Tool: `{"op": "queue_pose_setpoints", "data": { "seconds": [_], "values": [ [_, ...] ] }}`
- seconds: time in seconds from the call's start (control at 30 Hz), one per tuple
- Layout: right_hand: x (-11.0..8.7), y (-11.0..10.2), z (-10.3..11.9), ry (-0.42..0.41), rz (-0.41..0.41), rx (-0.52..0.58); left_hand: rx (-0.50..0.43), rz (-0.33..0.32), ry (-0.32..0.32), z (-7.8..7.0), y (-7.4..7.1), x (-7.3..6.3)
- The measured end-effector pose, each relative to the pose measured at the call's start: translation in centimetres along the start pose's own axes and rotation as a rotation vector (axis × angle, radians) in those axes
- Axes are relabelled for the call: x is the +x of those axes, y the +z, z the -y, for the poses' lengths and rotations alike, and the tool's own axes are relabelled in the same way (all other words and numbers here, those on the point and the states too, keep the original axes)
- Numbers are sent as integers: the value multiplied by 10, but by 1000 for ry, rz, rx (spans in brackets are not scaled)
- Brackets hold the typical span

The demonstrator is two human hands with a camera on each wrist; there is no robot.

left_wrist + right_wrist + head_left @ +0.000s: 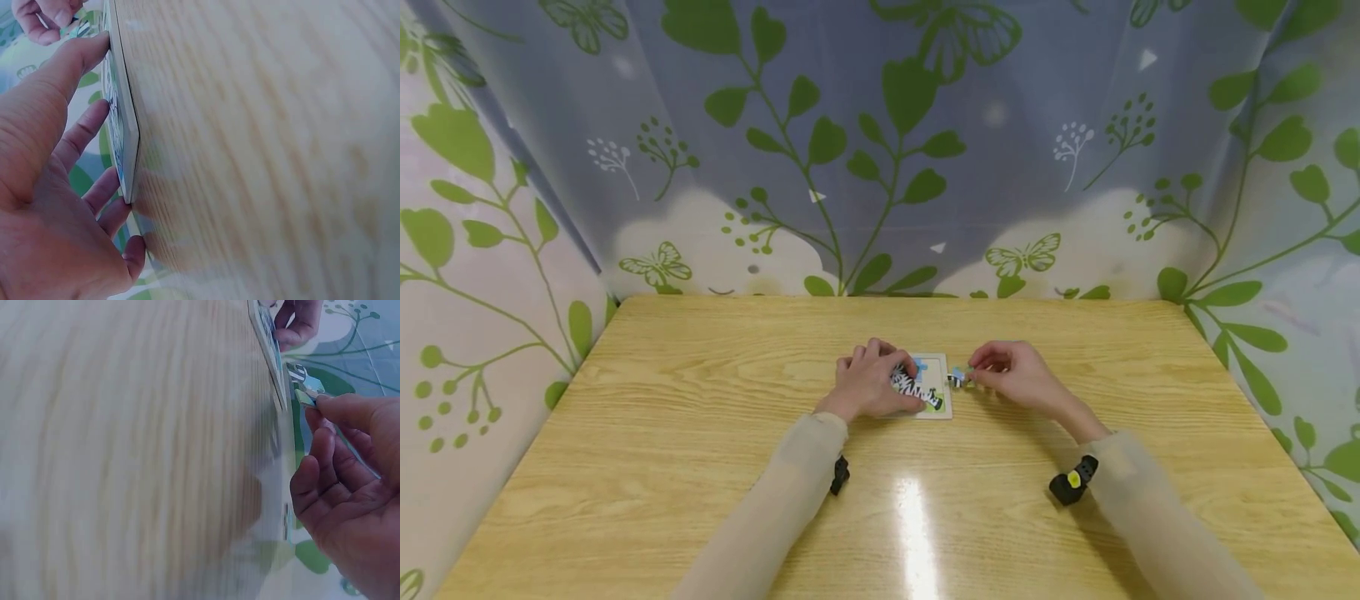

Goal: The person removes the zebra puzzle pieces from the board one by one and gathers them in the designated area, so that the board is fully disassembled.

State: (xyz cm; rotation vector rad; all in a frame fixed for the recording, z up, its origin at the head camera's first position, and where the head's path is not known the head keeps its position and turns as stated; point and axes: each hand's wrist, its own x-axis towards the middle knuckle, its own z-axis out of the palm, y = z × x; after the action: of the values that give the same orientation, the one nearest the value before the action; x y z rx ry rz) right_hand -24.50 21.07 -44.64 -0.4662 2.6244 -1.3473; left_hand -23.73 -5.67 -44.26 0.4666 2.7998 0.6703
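A small square zebra puzzle board point(948, 406) with a pale frame lies on the table. My left hand point(868, 382) rests over its left part, thumb and fingertips spread on its face and edge, hiding much of it. A striped zebra picture point(919, 390) shows between thumb and index finger, with a light blue patch above it. Just off the board's right edge, my right hand point(1011, 375) pinches a small puzzle piece point(957, 378) between thumb and index finger. The piece point(299, 374) has black-and-white stripes, blue and green; the other right fingers are loosely curled.
The board lies on a wood-grain table point(715, 350). A curtain point(880, 167) printed with leaves and butterflies hangs behind the table's far edge and along both sides. Both wrists carry black camera straps point(1067, 487). A bright light reflection lies on the near tabletop.
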Motion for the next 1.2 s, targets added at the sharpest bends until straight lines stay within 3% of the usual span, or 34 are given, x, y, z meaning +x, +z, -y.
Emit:
{"op": "queue_pose_setpoints", "data": {
  "seconds": [0.47, 0.8, 1.2],
  "values": [
    [-12, -35, -26, -2, -64, -70, 6, -4, -2, 0, 0, 0],
    [-20, -61, -39, 50, -132, -120, -3, -5, -5, 0, 0, -1],
    [-14, -81, -57, 86, -160, -48, -14, -8, -3, 2, 1, -1]
  ]
}}
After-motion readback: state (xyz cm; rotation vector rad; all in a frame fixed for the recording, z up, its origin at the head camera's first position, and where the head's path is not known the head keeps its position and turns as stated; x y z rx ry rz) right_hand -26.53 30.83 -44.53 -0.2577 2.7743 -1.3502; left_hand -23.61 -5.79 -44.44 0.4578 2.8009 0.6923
